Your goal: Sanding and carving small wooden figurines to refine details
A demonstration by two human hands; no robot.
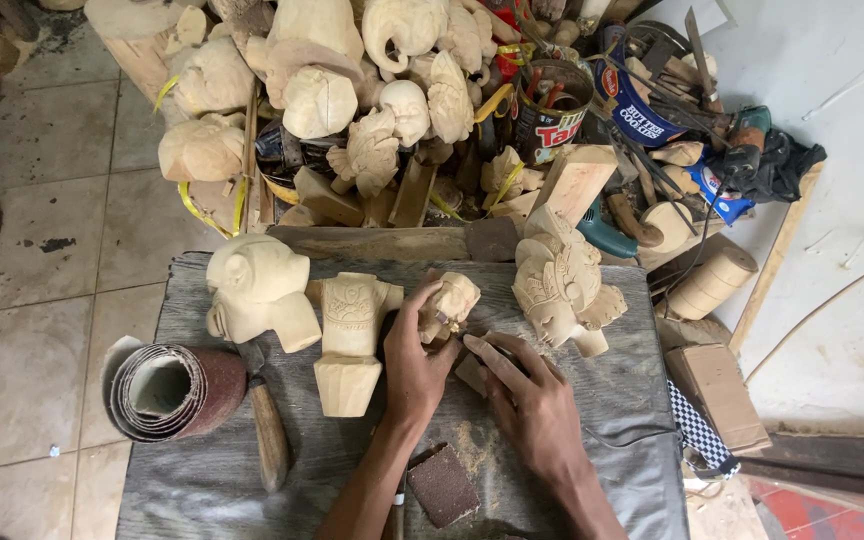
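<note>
My left hand (414, 362) grips a small pale wooden carving (452, 298) and holds it tilted on the grey cloth-covered board (202, 480). My right hand (527, 395) lies just right of it, fingers pressed on a small piece of sandpaper (472, 370) against the carving's lower side. Fine sawdust lies on the cloth below the hands. A carved torso piece (350, 340) stands just left of my left hand. A carved head with a headdress (560, 285) sits to the right of the small carving.
A monkey-like carved head (257, 290) sits at the board's left, with a sandpaper roll (167, 390), a wooden-handled tool (270, 435) and a brown sanding block (442, 485) nearby. Behind the board is a heap of rough carvings (352, 90), tins and tools. A tiled floor lies left.
</note>
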